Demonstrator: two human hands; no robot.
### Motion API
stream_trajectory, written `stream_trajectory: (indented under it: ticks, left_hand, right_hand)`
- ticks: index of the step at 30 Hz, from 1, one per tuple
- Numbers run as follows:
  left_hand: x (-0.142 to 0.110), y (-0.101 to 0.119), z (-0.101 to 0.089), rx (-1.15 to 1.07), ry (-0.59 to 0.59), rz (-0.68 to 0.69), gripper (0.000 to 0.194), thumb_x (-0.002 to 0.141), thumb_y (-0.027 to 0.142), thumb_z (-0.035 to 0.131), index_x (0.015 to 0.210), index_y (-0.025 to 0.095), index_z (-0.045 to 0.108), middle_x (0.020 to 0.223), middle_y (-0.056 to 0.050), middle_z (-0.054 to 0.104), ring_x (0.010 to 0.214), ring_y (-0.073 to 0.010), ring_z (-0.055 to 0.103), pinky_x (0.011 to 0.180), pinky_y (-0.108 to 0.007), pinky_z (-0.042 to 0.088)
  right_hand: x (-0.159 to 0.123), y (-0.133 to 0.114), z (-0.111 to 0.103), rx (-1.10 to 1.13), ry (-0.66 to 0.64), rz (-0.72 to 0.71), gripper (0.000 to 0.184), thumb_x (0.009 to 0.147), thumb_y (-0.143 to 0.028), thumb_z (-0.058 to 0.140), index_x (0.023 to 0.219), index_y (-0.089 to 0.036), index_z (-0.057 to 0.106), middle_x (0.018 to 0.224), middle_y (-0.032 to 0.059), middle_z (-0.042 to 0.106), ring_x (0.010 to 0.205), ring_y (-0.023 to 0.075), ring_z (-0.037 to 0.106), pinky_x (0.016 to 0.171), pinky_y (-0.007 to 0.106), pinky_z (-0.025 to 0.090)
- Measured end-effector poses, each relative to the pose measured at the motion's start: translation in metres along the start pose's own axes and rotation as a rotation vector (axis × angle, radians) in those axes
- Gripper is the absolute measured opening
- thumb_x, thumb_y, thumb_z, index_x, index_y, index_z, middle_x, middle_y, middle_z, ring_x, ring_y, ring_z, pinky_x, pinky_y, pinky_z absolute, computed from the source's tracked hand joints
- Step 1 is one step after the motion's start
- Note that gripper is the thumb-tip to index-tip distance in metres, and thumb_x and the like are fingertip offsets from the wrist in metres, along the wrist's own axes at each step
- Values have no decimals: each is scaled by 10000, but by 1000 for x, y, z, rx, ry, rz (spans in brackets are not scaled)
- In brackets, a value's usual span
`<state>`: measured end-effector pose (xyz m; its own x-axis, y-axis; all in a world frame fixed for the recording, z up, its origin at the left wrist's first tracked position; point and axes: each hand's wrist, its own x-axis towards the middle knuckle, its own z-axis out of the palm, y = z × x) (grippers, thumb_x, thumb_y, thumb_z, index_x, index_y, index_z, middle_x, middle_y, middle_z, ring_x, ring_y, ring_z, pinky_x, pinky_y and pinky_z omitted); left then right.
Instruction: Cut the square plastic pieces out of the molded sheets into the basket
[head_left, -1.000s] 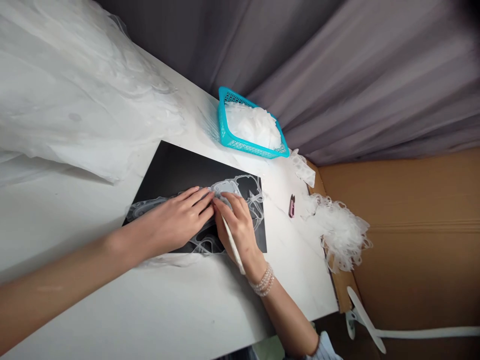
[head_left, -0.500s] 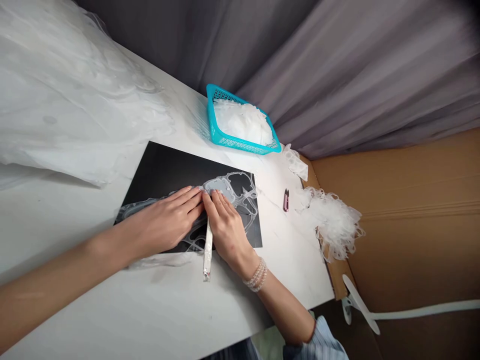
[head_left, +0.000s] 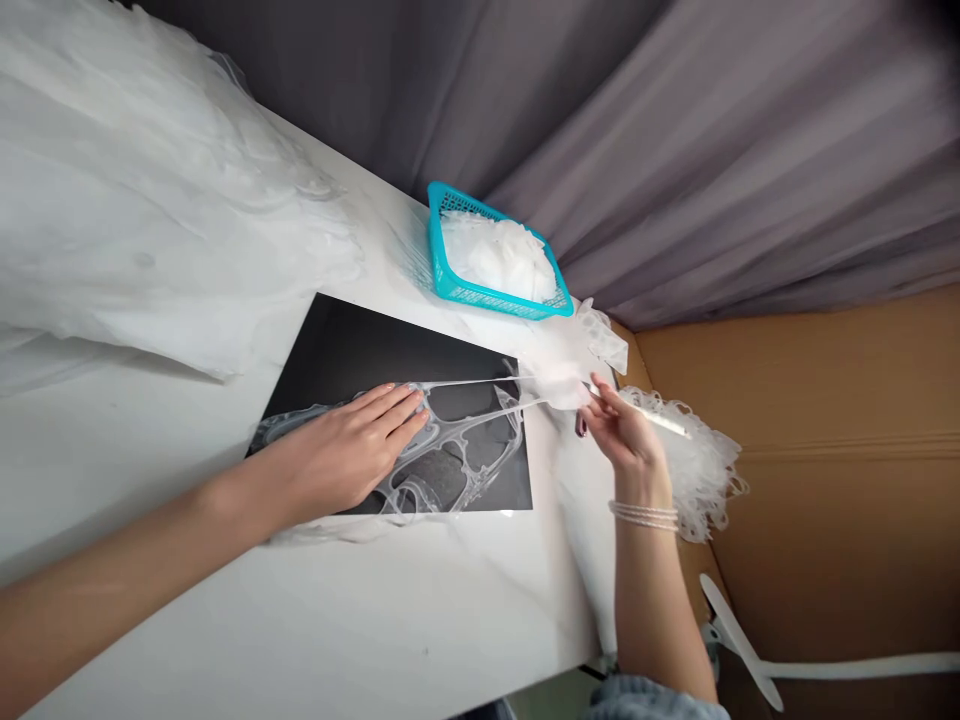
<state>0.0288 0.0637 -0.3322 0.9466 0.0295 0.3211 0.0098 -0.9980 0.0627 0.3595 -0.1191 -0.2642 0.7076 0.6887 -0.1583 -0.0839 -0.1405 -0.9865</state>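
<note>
My left hand lies flat, fingers stretched out, pressing sheer white cut-out fabric onto a black board. My right hand is raised past the board's right edge. Its fingers pinch a sheer white fabric piece, from which thin strands stretch taut back towards my left hand. A slim white stick-like tool also sits in the right hand, pointing out to the right; its exact kind I cannot make out. Small thread snips lie partly hidden behind the right hand.
A turquoise basket of white fabric pieces stands at the back. Piled sheer white fabric covers the table's left side. White scraps heap at the right by a cardboard wall. A white clamp is at the lower right.
My right hand has moved right and up off the board, drawing the sheer piece away with stretched strands and carrying the white tool. My left hand stays pressed on the fabric.
</note>
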Motion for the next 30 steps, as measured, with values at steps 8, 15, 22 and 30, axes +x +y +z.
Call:
stream_trajectory:
  ticks: [8, 15, 22, 30]
  left_hand:
    - [14, 2, -23, -434, 145, -141, 369, 941, 138, 405, 1159, 92, 699, 1261, -174, 689, 1294, -307, 561, 1117, -471, 425]
    - [72, 14, -56, -1928, -130, -896, 731, 916, 676, 321, 1074, 76, 708, 1013, -187, 756, 939, -284, 726, 875, -420, 575]
    - [69, 14, -45, -1926, -99, -975, 435, 821, 509, 681, 1071, 158, 736, 1050, -123, 768, 987, -257, 705, 831, -348, 529]
    - [68, 16, -53, -1480, -104, -856, 267, 786, 456, 714, 851, 205, 775, 833, -48, 755, 835, -246, 697, 715, -328, 533]
  right_hand:
    - [-27, -11, 42, 205, 40, 41, 161, 832, -283, 745, 971, -204, 729, 915, 70, 794, 1031, 208, 741, 885, 296, 624]
    - [-89, -56, 111, -274, -359, -255, 253, 978, -389, 570, 1109, -245, 731, 1142, 68, 750, 1107, 237, 700, 1028, 472, 541]
    - [-85, -58, 105, -426, -286, -280, 338, 1033, -459, 420, 922, -213, 624, 958, 61, 759, 945, 211, 731, 861, 380, 553]
    - [-36, -38, 129, -318, -479, -61, 430, 848, -351, 700, 685, -226, 322, 645, -54, 509, 763, 154, 666, 601, 237, 399]
